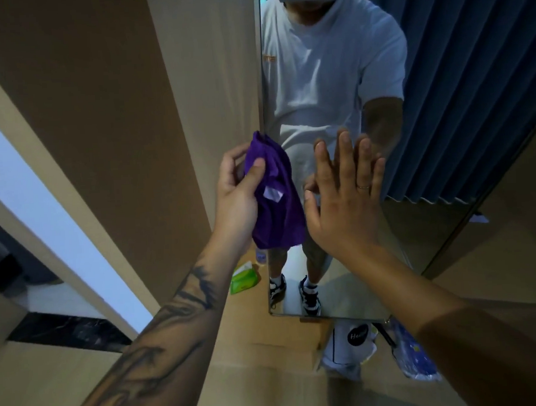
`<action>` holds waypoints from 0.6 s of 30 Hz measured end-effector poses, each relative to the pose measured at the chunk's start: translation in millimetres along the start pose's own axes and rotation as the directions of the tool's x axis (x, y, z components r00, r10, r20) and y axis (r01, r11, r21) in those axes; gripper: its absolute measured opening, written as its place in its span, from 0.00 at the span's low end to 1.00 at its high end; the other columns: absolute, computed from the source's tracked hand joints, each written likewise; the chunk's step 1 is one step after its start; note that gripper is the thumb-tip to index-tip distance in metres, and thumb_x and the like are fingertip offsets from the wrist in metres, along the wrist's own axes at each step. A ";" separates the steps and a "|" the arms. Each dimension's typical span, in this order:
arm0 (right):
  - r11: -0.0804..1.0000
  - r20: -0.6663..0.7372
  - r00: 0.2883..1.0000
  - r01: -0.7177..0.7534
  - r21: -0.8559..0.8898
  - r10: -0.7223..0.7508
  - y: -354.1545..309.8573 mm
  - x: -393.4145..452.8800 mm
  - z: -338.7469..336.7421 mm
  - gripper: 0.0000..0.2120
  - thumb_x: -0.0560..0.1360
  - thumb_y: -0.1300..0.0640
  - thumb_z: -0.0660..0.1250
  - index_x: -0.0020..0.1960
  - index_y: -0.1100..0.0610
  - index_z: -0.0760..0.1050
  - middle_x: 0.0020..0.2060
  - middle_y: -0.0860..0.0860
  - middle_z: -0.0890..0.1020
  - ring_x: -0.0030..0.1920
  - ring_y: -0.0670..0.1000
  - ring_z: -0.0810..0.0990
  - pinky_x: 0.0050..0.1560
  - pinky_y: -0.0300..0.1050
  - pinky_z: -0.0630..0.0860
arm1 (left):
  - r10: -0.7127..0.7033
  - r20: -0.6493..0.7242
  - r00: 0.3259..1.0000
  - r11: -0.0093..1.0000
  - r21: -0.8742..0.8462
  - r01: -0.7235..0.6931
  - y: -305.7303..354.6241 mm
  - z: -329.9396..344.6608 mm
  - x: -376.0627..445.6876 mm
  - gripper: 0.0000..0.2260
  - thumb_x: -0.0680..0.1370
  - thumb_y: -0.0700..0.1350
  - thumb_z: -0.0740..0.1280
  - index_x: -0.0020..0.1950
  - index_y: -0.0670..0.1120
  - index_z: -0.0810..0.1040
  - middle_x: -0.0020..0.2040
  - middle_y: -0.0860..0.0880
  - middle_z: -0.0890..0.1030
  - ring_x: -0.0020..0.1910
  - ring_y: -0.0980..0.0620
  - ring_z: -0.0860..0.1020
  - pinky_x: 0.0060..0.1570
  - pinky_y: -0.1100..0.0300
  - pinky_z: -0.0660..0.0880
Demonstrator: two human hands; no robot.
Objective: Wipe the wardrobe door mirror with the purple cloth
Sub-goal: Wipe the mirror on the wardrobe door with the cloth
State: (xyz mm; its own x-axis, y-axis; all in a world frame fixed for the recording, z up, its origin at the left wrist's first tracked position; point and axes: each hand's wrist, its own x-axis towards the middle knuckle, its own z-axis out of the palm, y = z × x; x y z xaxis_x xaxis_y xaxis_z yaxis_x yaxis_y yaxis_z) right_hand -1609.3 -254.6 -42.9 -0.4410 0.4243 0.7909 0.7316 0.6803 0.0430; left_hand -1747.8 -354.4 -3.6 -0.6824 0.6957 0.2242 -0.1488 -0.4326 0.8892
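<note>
The room is dim and warm-toned, the picture soft and slightly grainy overall. The brightest area is a pale bluish-white band (27, 196) running diagonally down the left of the frame, looking overexposed. The mirror (324, 60) in the upper centre shows a faint hazy smear near its middle. Straight edges bow and lean toward the frame borders from wide-angle distortion. The lower corners fall into deep shadow.

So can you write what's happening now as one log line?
left hand: holds purple cloth | right hand: flat on mirror | wiping: not seen
</note>
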 end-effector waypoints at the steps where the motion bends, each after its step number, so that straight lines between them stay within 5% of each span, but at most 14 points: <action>1: 1.000 0.008 1.000 -0.002 -0.005 0.002 0.0 -1.0 0.4 0.37 0.80 0.47 0.63 0.84 0.56 0.54 0.82 0.61 0.50 0.82 0.68 0.50 0.81 0.67 0.45 | -0.050 -0.011 0.999 0.999 -0.003 0.050 -11.7 -5.2 -5.9 0.09 0.82 0.37 0.66 0.58 0.50 0.77 0.56 0.45 0.82 0.53 0.47 0.81 0.52 0.54 0.79; 5: 1.000 0.061 0.998 0.008 -0.001 -0.007 0.5 -15.9 6.2 0.38 0.81 0.45 0.63 0.84 0.55 0.52 0.83 0.60 0.48 0.82 0.67 0.48 0.80 0.68 0.45 | -0.204 -0.034 0.978 0.979 0.002 0.204 -50.5 -25.5 -29.6 0.11 0.81 0.35 0.66 0.58 0.49 0.78 0.51 0.48 0.85 0.50 0.45 0.82 0.55 0.47 0.77; 13: 0.998 0.102 0.993 0.060 -0.008 -0.059 7.9 -39.4 21.4 0.37 0.81 0.45 0.62 0.85 0.53 0.50 0.82 0.59 0.48 0.82 0.67 0.49 0.80 0.69 0.46 | -0.006 0.028 1.000 1.000 -0.001 0.006 6.2 -3.4 0.7 0.11 0.82 0.35 0.65 0.57 0.50 0.78 0.52 0.47 0.84 0.47 0.50 0.82 0.46 0.58 0.80; 18: 1.000 0.116 0.993 0.023 0.010 -0.024 1.6 -43.6 20.1 0.39 0.81 0.45 0.63 0.85 0.53 0.48 0.83 0.60 0.47 0.82 0.67 0.49 0.80 0.70 0.47 | -0.135 -0.028 0.990 0.991 0.006 0.135 -30.5 -15.5 -20.5 0.10 0.82 0.38 0.65 0.57 0.53 0.77 0.47 0.53 0.86 0.46 0.52 0.84 0.46 0.57 0.80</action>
State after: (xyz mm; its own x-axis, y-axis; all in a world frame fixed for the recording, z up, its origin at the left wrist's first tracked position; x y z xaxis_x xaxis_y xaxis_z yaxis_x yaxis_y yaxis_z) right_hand -1599.3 -260.0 -89.6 -0.5162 0.4743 0.7132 0.7160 0.6959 0.0555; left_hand -1740.4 -364.3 -41.5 -0.6759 0.7313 0.0909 -0.2354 -0.3311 0.9138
